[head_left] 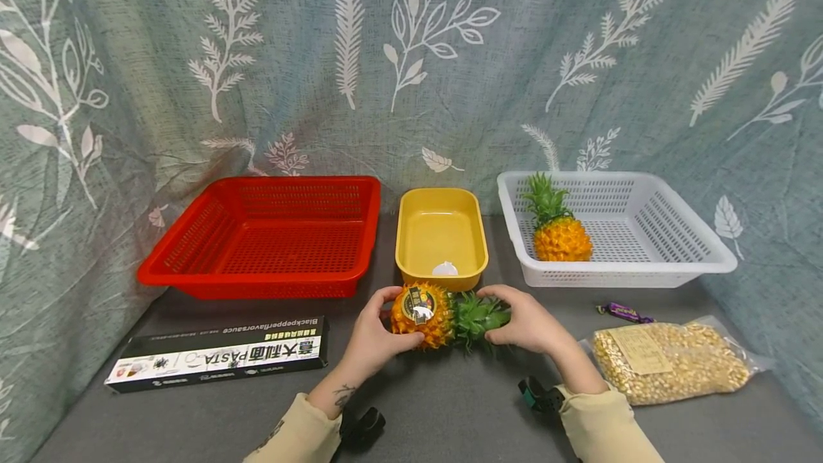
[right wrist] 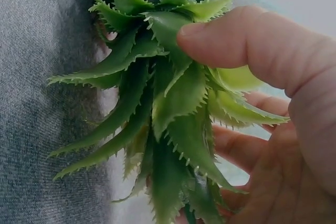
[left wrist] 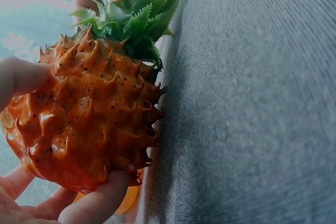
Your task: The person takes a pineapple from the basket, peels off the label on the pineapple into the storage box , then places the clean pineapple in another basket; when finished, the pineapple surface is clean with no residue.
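A pineapple lies on its side in front of the yellow tub, a round label on its orange body and its green crown pointing right. My left hand grips the body, thumb on the near side. In the left wrist view, fingers hold the spiky skin. With my right hand I hold the crown. The right wrist view has the thumb pressed on the toothed leaves, other fingers behind them. A second pineapple sits in the left part of the white basket.
At the back stand a red basket, the yellow tub with a small white item, and the white basket. A pasta box lies left. Right are a purple-wrapped candy and a bag of corn kernels.
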Demonstrator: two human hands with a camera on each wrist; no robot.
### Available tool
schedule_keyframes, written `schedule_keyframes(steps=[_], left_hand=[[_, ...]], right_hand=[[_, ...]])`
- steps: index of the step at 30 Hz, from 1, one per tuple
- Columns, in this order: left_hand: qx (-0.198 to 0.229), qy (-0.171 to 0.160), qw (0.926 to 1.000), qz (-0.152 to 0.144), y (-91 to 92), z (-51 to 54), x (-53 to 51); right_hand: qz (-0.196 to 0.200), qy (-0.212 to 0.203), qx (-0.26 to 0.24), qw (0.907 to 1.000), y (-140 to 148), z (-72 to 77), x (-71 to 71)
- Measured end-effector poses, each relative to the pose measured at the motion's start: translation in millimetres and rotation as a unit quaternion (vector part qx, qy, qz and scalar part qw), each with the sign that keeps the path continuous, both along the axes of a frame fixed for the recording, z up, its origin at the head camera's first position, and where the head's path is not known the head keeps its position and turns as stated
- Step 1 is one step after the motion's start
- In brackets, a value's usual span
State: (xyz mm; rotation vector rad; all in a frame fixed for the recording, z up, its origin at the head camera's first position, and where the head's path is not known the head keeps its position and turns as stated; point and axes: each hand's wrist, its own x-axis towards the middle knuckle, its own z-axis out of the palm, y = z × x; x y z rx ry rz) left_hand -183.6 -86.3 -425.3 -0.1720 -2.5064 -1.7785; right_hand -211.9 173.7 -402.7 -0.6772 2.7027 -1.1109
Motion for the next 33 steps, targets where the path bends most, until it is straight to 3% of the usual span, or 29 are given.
schedule_keyframes(steps=[6, 10, 17, 21, 24, 27, 33], left_hand=[[0.004, 0.032, 0.9993, -0.016, -1.1, -1.0, 0.5], [0.016, 0.04, 0.9989, -0.019, -0.7, -1.9, 0.4], [0.039, 0.025, 0.9989, -0.012, 1.2, -2.9, -0.2], [0.041, 0.022, 0.9989, -0.006, 2.2, -2.7, 0.2], [0.04, 0.025, 0.9989, -0.004, 2.6, -2.6, 0.2], [0.041, 0.031, 0.9987, -0.004, 2.6, -3.6, -0.2], [0.037, 0.027, 0.9989, 0.004, 2.0, -4.7, 0.2]], right_hand=[[0.017, 0.014, 0.013, 0.9997, 3, 0.8, 0.6], [0.03, 0.02, 0.018, 0.9992, 7, 9.7, 1.7], [-0.056, 0.028, -0.048, 0.9969, -7, 41.3, 1.3], [-0.054, 0.053, -0.058, 0.9954, -30, 60.4, -1.3], [-0.013, 0.082, -0.014, 0.9964, -52, 72.5, -5.1], [0.035, 0.111, 0.067, 0.9909, -73, 80.3, -9.7], [0.1, 0.124, 0.206, 0.9654, -105, 81.5, -17.6]])
